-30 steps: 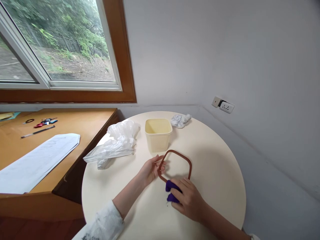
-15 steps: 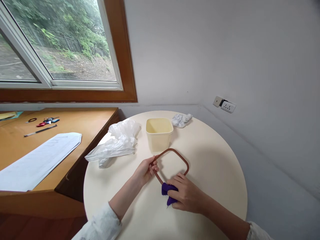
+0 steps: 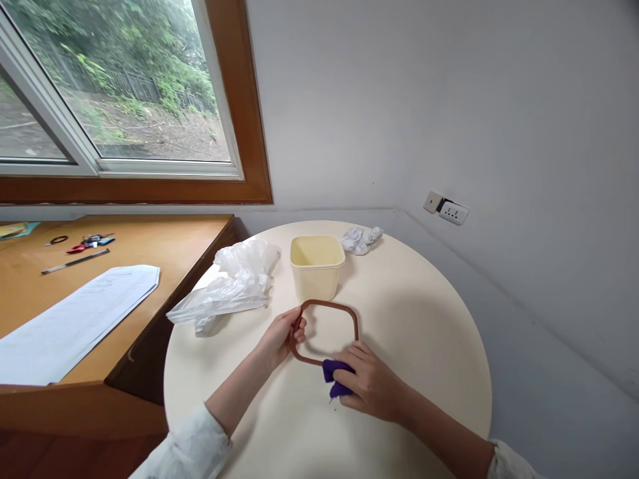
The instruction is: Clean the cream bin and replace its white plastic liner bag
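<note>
A brown rounded-square ring frame (image 3: 330,304) is held above the table, with its middle open. My left hand (image 3: 282,334) is closed around its left side. In my right hand (image 3: 372,384) a purple cloth (image 3: 339,379) is gripped and pressed against the frame's near right corner; the fingers hide part of that corner. Just beyond the frame stands a cream square bin (image 3: 317,279), upright with its top uncovered.
A crumpled clear plastic bag (image 3: 239,286) lies left of the bin on the round table (image 3: 424,346). Behind it on the right is a small crumpled white bag (image 3: 360,239). A wooden desk (image 3: 164,239) at left holds papers (image 3: 94,319), a pen (image 3: 74,261) and keys (image 3: 92,241).
The frame has turned in my hands, its far edge now lying more level and further left. The cloth has stayed at its near side in my right hand.
</note>
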